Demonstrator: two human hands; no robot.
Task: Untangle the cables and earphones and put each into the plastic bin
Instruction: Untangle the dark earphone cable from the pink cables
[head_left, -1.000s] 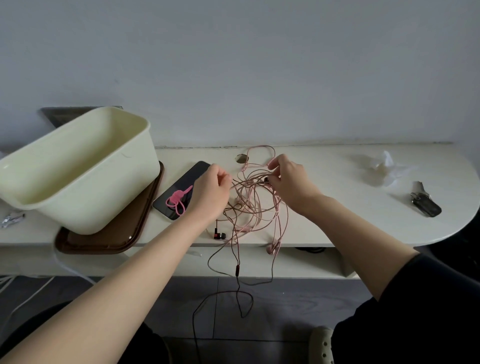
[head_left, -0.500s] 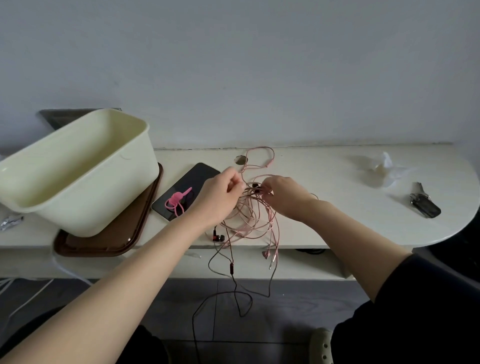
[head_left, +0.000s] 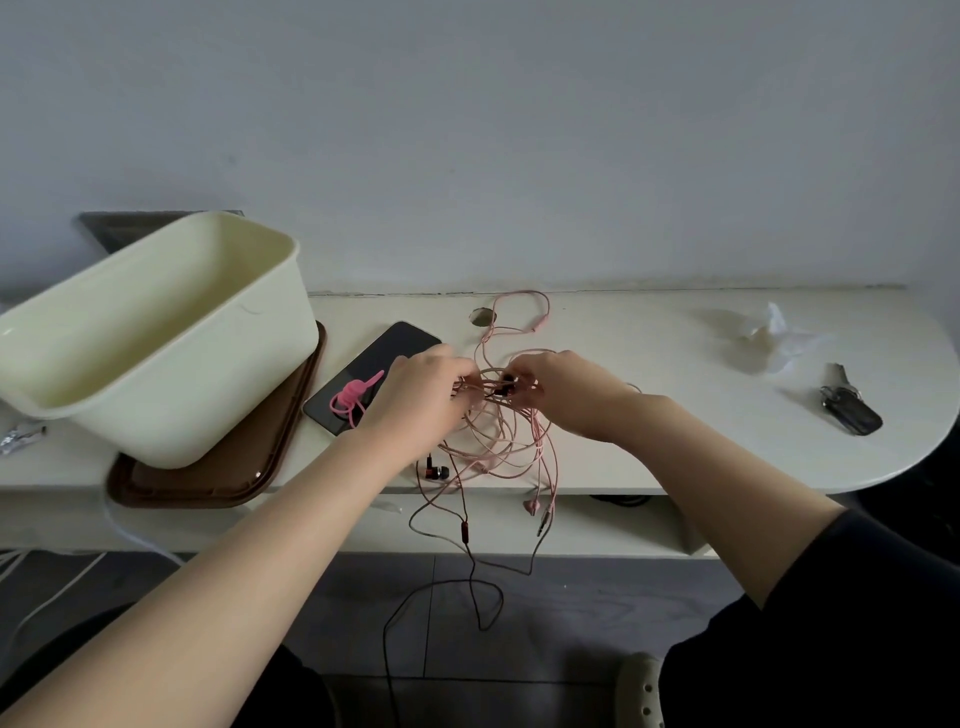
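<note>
Surface: pale shelf-like desk (head_left: 649, 364) against a plain grey wall, rounded at its right end
Landmark: my cream plastic bin (head_left: 156, 332), tilted, resting on a brown tray (head_left: 218, 467) at the desk's left
Tangle: pink earphone cables (head_left: 498, 431) knotted with a dark red pair, lying on the desk well right of the bin; loops hang over the front edge toward the floor
My left hand (head_left: 421, 400): fingers pinched narrow on strands at the knot's left side
My right hand (head_left: 566, 395): fingers closed on strands and a dark earbud at the knot's right side, almost touching my left
Red earbud (head_left: 436, 472): at the desk's front edge, right of the tray
Phone (head_left: 371, 374): dark, between bin and tangle, a pink cable tie (head_left: 353, 396) on it
Keys (head_left: 849, 405): far right of the bin, near a crumpled clear wrapper (head_left: 769, 338)
</note>
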